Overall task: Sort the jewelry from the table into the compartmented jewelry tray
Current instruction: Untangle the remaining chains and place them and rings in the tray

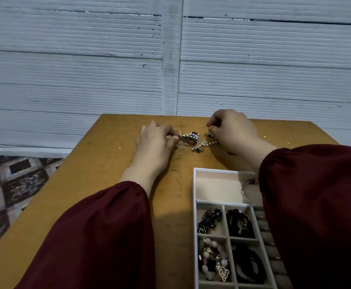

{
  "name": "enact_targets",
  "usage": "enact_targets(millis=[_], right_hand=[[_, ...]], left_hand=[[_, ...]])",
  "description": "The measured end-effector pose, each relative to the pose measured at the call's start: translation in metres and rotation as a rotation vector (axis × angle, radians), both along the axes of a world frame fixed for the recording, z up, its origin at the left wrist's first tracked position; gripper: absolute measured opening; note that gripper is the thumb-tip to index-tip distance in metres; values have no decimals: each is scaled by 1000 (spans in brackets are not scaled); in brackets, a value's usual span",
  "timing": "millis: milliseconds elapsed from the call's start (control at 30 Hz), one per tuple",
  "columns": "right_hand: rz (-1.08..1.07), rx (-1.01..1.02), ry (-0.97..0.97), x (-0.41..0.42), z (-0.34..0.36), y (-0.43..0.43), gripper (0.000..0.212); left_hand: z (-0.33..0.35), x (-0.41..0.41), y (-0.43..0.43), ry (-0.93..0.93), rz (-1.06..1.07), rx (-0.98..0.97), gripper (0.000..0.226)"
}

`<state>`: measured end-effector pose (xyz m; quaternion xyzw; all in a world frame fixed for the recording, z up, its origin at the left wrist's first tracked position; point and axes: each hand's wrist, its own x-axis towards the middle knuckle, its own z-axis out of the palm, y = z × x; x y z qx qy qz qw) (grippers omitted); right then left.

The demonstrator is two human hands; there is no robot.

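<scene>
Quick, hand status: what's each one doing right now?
Left hand: pinching the edge of the tangled jewelry pile.
Right hand: pinching the pearl strand that runs out of that pile.

Open tabletop (99, 163) left of jewelry tangle (191, 139), tray (194, 215) filling near right, wall (86, 69) behind

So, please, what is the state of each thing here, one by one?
left hand: fingers curled on the tangled jewelry.
right hand: pinches the pearl strand.
table: carries the tangled jewelry, not yet sorted.
tray: open, four small compartments filled, cream compartment empty.
bangle: lying in the tray, partly hidden by the sleeve.
</scene>
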<state>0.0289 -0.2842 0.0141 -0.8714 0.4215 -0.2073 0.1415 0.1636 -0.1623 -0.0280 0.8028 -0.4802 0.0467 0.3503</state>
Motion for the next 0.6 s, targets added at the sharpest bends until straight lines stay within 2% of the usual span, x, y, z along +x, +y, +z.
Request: enact_targets(millis=[133,300,600], right_hand=[[26,-24,64,4,-3,0,13],[67,-53,129,8,-5,0,9],[80,-149,236,23,-12,2,12]], left_hand=[[1,1,0,177,-4,-235,11],[5,4,5,204,112,-421,12],[7,12,9,309,263,-573,14]])
